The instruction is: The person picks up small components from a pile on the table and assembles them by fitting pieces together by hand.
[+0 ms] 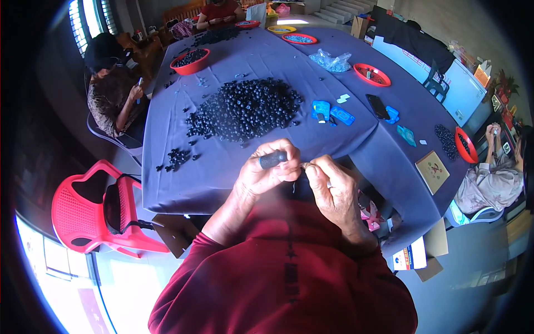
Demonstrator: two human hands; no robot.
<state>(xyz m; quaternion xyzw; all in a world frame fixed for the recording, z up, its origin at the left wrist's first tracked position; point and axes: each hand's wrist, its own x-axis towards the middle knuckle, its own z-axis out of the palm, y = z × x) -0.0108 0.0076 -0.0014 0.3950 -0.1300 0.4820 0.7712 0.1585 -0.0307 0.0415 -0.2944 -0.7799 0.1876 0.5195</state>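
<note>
My left hand [270, 170] is closed in front of my chest, just off the near table edge. A dark grey cylinder [272, 160] shows at its fingers; it looks like a finger sleeve, though I cannot be sure. Close beside it, my right hand [335, 189] pinches with thumb and forefinger. Between the two hands is a tiny piece [305, 165], too small to name. Beyond them a large pile of small black round parts [247, 108] lies on the purple-grey tablecloth [167, 133], with a smaller cluster of black parts [178, 158] to its left.
Blue packets [341, 115] and a black phone [377, 106] lie right of the pile. Red trays [191, 62], [371, 74] and a clear plastic bag [330, 60] stand farther back. Other people sit around the table. A red plastic chair [83, 206] is at the left.
</note>
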